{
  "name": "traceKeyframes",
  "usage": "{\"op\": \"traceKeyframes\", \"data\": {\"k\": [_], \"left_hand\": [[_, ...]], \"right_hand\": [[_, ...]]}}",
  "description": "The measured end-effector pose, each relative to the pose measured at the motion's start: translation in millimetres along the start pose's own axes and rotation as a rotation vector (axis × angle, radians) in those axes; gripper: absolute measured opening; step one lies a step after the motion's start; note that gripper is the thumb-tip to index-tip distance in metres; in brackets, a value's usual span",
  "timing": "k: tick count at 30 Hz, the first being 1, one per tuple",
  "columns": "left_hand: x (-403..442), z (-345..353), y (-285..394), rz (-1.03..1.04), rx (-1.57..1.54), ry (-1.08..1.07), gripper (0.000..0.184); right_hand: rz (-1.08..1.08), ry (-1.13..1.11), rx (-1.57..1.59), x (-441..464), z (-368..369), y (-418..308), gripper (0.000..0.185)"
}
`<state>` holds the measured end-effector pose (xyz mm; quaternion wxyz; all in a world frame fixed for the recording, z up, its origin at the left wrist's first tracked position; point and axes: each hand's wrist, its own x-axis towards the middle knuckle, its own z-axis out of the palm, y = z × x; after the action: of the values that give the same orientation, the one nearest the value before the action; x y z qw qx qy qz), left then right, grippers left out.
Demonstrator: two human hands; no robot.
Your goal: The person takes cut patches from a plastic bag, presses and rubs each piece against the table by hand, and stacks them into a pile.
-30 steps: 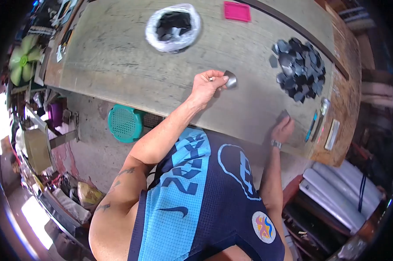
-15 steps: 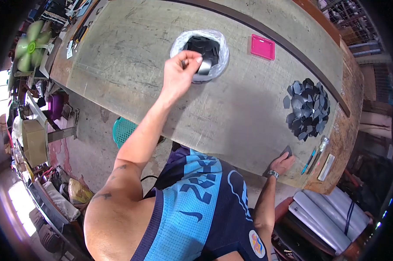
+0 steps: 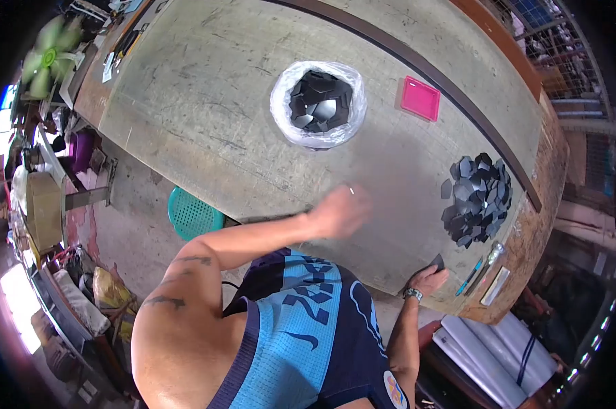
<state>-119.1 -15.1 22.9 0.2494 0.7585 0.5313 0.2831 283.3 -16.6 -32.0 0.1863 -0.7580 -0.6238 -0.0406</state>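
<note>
My left hand (image 3: 342, 210) is over the table's near middle, smeared by motion, so I cannot tell whether its fingers hold anything. Close to the near edge, my right hand (image 3: 428, 279), with a watch on its wrist, grips a dark flat angular piece (image 3: 438, 262) between its fingers. Many similar black pieces (image 3: 321, 102) fill a container lined with a clear plastic bag (image 3: 280, 102). To the right, a loose heap of black angular pieces (image 3: 479, 198) lies on the table (image 3: 199, 123).
A pink tray (image 3: 420, 99) sits beyond the heap, beside a long dark bar (image 3: 417, 58). A blue pen (image 3: 469, 277) and a pale flat strip (image 3: 494, 286) lie at the right edge. Below the near edge stands a green perforated stool (image 3: 195, 213). Silver rolls (image 3: 492, 354) lie at lower right.
My left hand has left the bag-lined container, where it held a black piece, and swung right and toward me. That piece is out of the hand's pinch. My right hand still grips its piece.
</note>
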Motion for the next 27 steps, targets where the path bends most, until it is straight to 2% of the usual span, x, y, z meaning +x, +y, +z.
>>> {"op": "traceKeyframes", "data": {"k": [2, 3, 5, 8, 10, 11, 14, 16, 20, 22, 23, 27], "left_hand": [[-1, 48, 15, 0.111, 0.052, -0.027, 0.038], [9, 60, 21, 0.116, 0.065, -0.027, 0.038], [30, 80, 34, 0.158, 0.056, 0.001, 0.05], [81, 94, 45, 0.131, 0.098, 0.005, 0.058], [117, 110, 45, 0.093, 0.115, 0.035, 0.061], [133, 111, 47, 0.054, 0.114, 0.059, 0.06], [164, 116, 60, -0.02, 0.159, 0.052, 0.056], [163, 124, 52, 0.092, 0.133, 0.139, 0.052], [164, 126, 45, 0.165, 0.085, 0.112, 0.051], [169, 124, 55, -0.032, 0.011, 0.162, 0.054], [169, 126, 55, -0.01, 0.058, 0.198, 0.062], [169, 131, 56, 0.008, 0.22, 0.194, 0.065]], "right_hand": [[-0.005, -0.018, -0.015, -2, 1, 7, 0.037], [-0.001, -0.012, -0.003, 1, 5, 4, 0.037], [0.019, 0.001, 0.018, -2, -1, 0, 0.038], [0.002, 0.043, 0.041, -3, -1, -4, 0.042], [0.074, -0.045, 0.048, -3, -2, -7, 0.039], [0.116, -0.087, 0.032, -2, -5, -4, 0.04], [0.077, -0.018, 0.06, 3, -15, -20, 0.035], [0.108, 0.015, 0.08, 1, -20, -22, 0.032], [0.152, 0.048, 0.092, -3, -11, -27, 0.032], [0.137, 0.045, 0.104, 0, -15, -27, 0.033], [0.139, 0.021, 0.107, 1, -16, -26, 0.033], [0.124, 0.052, 0.158, 3, -22, -31, 0.033]]}}
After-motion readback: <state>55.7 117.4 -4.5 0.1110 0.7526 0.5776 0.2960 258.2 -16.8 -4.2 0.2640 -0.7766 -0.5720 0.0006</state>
